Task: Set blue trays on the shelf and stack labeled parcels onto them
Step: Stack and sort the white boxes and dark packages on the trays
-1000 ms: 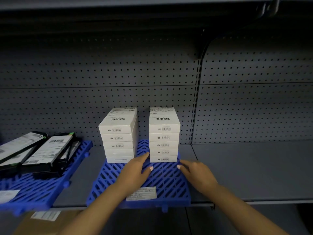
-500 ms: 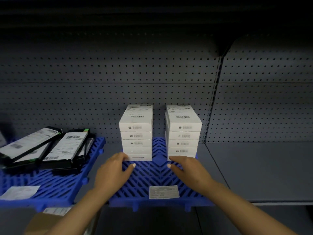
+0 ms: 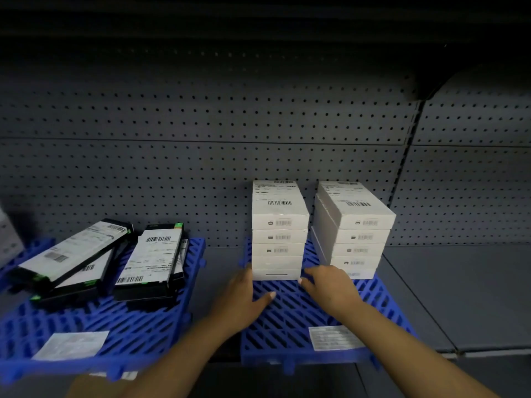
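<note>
Right now I see two stacks of white labeled parcels on the blue tray (image 3: pixel 290 320): the left stack (image 3: pixel 278 231) and, just right of it, the right stack (image 3: pixel 356 231). At the left stack's foot my left hand (image 3: pixel 244 297) lies on the tray, fingers relaxed, thumb out. My right hand (image 3: pixel 330 285) reaches its base from the other side, fingers loosely extended. Left of that tray, a second blue tray (image 3: pixel 94 320) carries black flat parcels (image 3: pixel 109 259), all on the grey shelf (image 3: pixel 459 288).
</note>
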